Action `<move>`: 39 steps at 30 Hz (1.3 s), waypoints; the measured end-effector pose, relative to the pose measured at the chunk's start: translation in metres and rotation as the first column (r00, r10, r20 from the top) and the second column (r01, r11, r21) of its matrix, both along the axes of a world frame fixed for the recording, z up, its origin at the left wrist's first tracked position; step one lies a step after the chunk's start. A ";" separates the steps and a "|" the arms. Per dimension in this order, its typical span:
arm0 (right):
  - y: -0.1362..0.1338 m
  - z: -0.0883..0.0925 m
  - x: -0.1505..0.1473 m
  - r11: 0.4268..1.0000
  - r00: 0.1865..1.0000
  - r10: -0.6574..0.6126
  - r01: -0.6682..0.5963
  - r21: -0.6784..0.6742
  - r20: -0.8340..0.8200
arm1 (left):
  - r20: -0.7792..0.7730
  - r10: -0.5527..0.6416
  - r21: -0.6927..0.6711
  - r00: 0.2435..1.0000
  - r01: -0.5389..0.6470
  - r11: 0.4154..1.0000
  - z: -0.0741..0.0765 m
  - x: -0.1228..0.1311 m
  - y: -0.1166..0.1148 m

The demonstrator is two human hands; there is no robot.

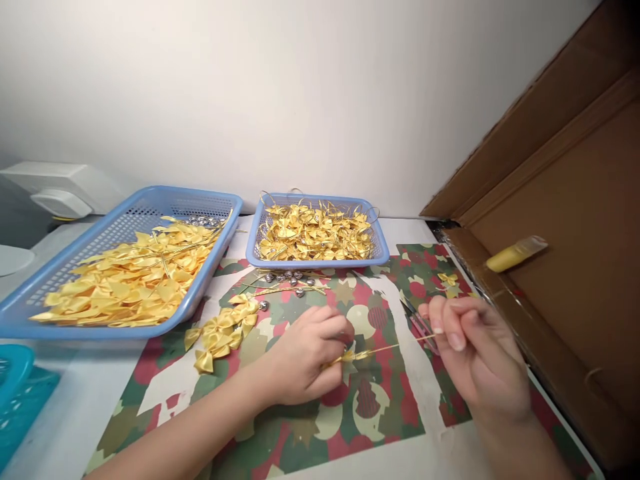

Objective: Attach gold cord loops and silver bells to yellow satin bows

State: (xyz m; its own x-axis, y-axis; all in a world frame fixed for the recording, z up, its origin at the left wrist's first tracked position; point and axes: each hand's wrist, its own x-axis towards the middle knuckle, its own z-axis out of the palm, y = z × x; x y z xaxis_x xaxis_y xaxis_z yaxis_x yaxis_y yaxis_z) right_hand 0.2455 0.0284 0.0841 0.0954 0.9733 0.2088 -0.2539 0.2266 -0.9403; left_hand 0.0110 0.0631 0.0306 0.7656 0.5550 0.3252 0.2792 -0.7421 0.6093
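Nearest me, over the patterned sheet [367, 400] on the tabletop [395, 463], the left hand [320, 353] is curled in, fingers closed around a yellow ribbon bow [356, 356] that is mostly hidden; I can't tell whether it touches the sheet. The right hand [465, 347] pinches a thin gold cord [387, 347] between thumb and fingertips, the rest of its fingers loosely bent, and the cord runs nearly straight across to the bow.

I judge the bow almost weightless, soft and a little slippery, with a satiny sheen; I'd hold it at the gathered middle, since the loops would crush. The cord looks thin and springy, so I'd pinch it near its end and pull gently.

Scissors [423, 327] lie just behind the right hand. Beyond the left wrist, a loose cluster of bows [220, 333] spreads out, equally light and easily creased. A little farther, small silver bells [293, 279] sit among loose cords; they look hard, smooth and ready to roll, so fingertips suit them.

Farther back, the left blue basket [90, 331] is heaped with bows, and the smaller blue basket [320, 264] by the wall [310, 100] holds bows with cord loops, likely to snag.
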 end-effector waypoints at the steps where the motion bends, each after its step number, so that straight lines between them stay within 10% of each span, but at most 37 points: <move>1: 0.003 0.001 -0.001 1.000 1.000 -0.004 0.004 -0.030 -0.001 | 0.000 -0.053 0.040 0.999 0.053 0.998 0.000 -0.001 -0.001; 7: 0.018 0.009 -0.010 0.988 0.997 -0.076 0.073 -0.134 -0.020 | -0.036 -0.080 -0.032 0.996 0.079 0.996 0.000 0.001 -0.002; 15: 0.012 0.030 -0.028 0.993 0.985 -0.102 0.093 0.073 0.136 | 0.032 0.149 -0.406 0.988 -0.123 0.905 0.003 0.006 0.004; 22: -0.006 0.035 -0.050 1.000 0.999 0.006 -0.007 0.015 0.052 | 0.061 0.397 -0.668 0.916 -0.258 0.698 -0.002 0.009 0.001; 28: -0.048 -0.004 -0.057 0.916 0.967 0.133 -0.203 -0.346 -0.216 | 0.123 0.605 -0.798 0.787 -0.284 0.532 -0.003 0.008 0.006; 32: -0.062 -0.035 -0.065 0.811 0.930 0.074 -0.266 -0.521 -0.360 | 0.228 0.566 -0.798 0.792 -0.181 0.574 0.004 0.007 0.004; 39: -0.058 -0.063 -0.068 0.738 0.944 -0.043 -0.191 -0.647 -0.327 | 0.247 0.335 -0.565 0.909 -0.146 0.812 0.020 0.003 -0.001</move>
